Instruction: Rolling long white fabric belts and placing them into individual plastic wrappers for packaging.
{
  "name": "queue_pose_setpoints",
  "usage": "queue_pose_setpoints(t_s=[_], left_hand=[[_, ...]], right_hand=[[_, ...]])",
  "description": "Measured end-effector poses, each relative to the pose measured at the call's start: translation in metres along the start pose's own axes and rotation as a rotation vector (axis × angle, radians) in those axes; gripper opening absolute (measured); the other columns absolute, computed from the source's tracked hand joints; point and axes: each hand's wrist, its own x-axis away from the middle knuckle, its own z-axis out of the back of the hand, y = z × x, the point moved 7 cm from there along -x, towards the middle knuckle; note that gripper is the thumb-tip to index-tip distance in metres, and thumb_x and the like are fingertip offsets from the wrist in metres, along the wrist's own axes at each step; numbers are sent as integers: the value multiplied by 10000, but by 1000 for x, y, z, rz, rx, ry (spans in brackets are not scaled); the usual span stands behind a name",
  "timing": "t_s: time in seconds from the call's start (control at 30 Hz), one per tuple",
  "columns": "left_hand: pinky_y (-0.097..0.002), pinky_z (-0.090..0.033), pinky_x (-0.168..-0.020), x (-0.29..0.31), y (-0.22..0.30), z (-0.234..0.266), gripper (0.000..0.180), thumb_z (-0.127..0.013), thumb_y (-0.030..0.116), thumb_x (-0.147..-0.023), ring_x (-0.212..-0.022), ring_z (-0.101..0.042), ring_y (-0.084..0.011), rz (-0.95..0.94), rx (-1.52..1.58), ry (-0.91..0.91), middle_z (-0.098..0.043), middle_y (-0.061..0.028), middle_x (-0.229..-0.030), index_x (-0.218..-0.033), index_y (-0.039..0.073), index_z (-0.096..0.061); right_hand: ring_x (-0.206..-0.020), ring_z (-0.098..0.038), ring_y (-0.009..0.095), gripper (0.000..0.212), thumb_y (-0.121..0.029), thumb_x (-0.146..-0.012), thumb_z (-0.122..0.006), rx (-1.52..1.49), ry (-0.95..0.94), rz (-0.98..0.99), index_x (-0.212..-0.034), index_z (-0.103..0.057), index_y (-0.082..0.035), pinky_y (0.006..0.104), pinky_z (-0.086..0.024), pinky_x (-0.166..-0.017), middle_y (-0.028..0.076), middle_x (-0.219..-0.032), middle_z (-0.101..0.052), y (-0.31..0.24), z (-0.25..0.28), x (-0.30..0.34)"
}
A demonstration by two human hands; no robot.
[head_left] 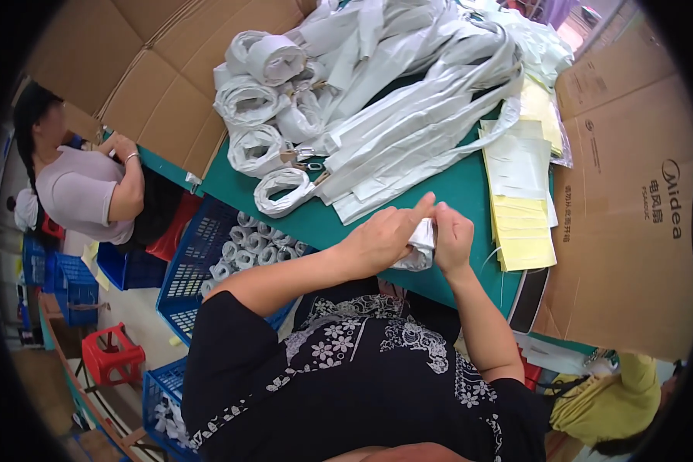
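Near the front edge of the green table, my two hands meet around a rolled white strip (419, 252). My left hand (379, 240) is closed on its left side, with a finger stretched toward the other hand. Curled against the right side of the roll is my right hand (453, 235); its fingertips are partly hidden. Just beyond lie long flat white strips (408, 165), fanned across the table. To their left sit several coiled white strips (283, 191), some with metal clasps (309, 165) at their ends.
Yellow sheets (522, 239) lie at the table's right. Cardboard panels (624, 200) stand on the right and at the far left. Below the table's left edge, a blue crate (179, 281) holds many white rolls. Left are a red stool (112, 354) and a person (85, 185); another person (612, 408) is lower right.
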Motion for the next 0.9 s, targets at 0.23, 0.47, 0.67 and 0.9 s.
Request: queue_pose_setpoints(t_s=[0.23, 0.47, 0.67, 0.9], left_hand=[[-407, -423, -756, 53, -15, 124, 593, -683, 97, -668, -856, -514, -335, 341, -380, 469, -525, -152, -952, -1199, -25, -450], [-462, -351, -804, 158, -79, 244, 508, -515, 205, -815, -943, -475, -363, 707, -1189, 706, -522, -184, -1014, -1283, 32, -422], [-375, -442, -787, 209, -237, 207, 316, -577, 219, -851, -888, -583, -298, 714, -500, 805, -606, -183, -974, -1107, 35, -597], [-343, -462, -716, 98, -108, 173, 167, -599, 177, -835, -769, -598, -256, 369, -680, 769, -630, -119, -867, -908, 31, -634]], right_hand=[[-677, -564, 93, 337, -260, -965, -384, -97, 167, 141, -922, -598, -3, 211, -414, -549, 36, -779, -620, -15, -19, -17], [-701, -584, 91, 285, -249, -928, -482, -133, 95, -126, -860, -627, -14, 217, -441, -576, 27, -782, -633, 39, -1, -13], [-652, -592, 96, 280, -254, -886, -547, 26, 101, -191, -843, -632, 9, 231, -459, -597, 46, -733, -644, 46, -5, -17], [-637, -601, 110, 318, -293, -870, -550, 27, 47, -424, -922, -634, 9, 232, -458, -510, 59, -749, -643, 94, 3, -32]])
